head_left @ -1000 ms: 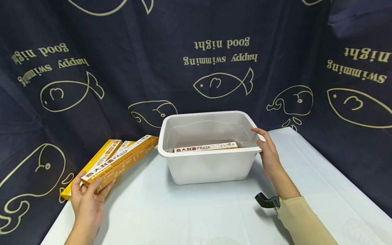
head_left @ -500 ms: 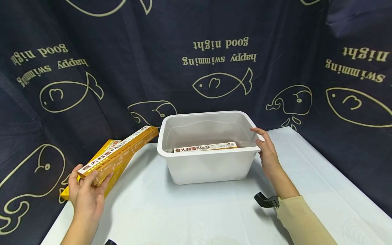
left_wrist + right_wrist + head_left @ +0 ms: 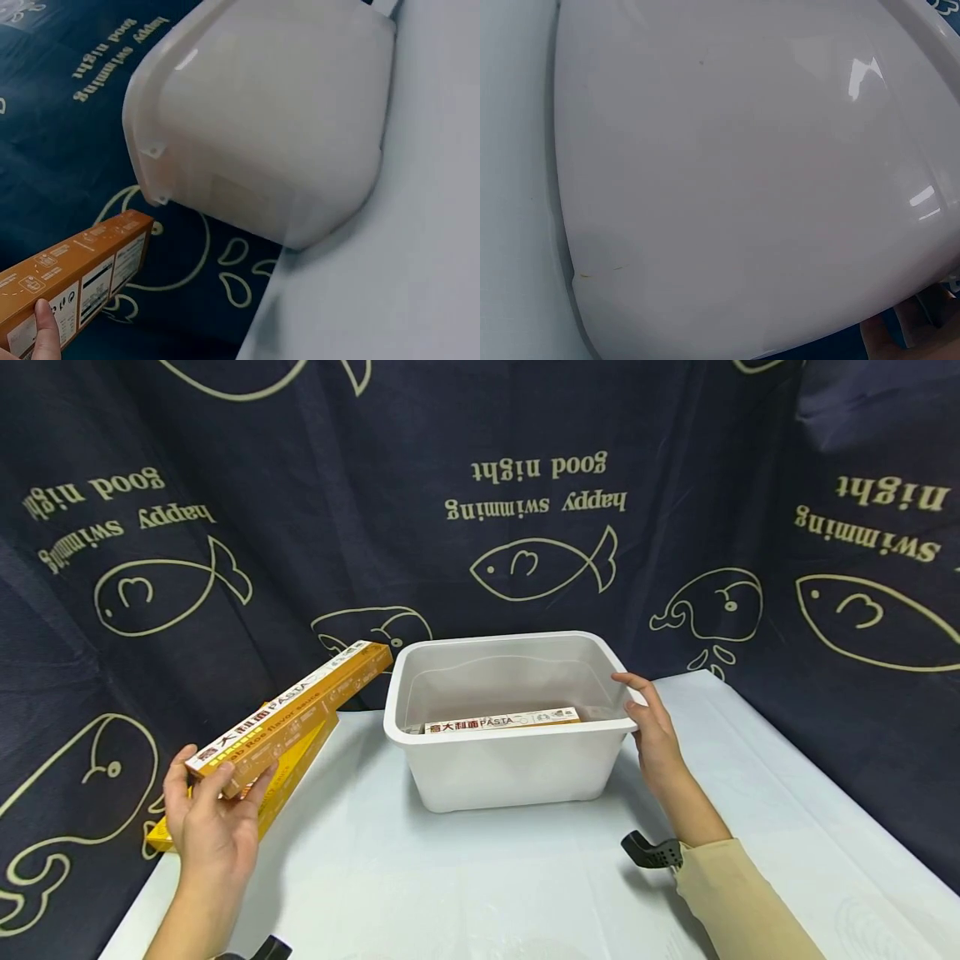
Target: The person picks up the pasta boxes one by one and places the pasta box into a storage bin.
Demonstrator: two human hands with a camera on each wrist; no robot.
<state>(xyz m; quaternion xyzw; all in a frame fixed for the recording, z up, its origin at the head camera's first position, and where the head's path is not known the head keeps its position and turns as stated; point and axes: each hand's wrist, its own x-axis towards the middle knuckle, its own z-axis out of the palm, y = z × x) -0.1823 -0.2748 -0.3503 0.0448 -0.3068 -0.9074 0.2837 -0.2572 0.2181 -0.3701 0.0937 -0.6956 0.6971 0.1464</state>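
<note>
My left hand (image 3: 213,827) pinches the near end of a long orange pasta box (image 3: 300,710), which slants upward with its far end close to the bin's left rim. In the left wrist view a fingertip (image 3: 46,334) lies against the side of this pasta box (image 3: 82,266). On the right, my right hand (image 3: 656,735) grips the rim of a white plastic bin (image 3: 517,772). Inside the bin lies another pasta box (image 3: 502,721), partly hidden by the front wall. The bin's outer wall (image 3: 742,165) fills most of the right wrist view.
Yellow pasta boxes (image 3: 300,764) lie on the table at the left, partly covered by the raised box and my left hand. A dark curtain (image 3: 360,485) printed with fish and whales hangs behind the pale table (image 3: 465,877). A black wrist camera mount (image 3: 651,850) sits on my right wrist.
My left hand has lifted the orange pasta box off the yellow ones, its far end rising most. My right hand and the bin have stayed in place.
</note>
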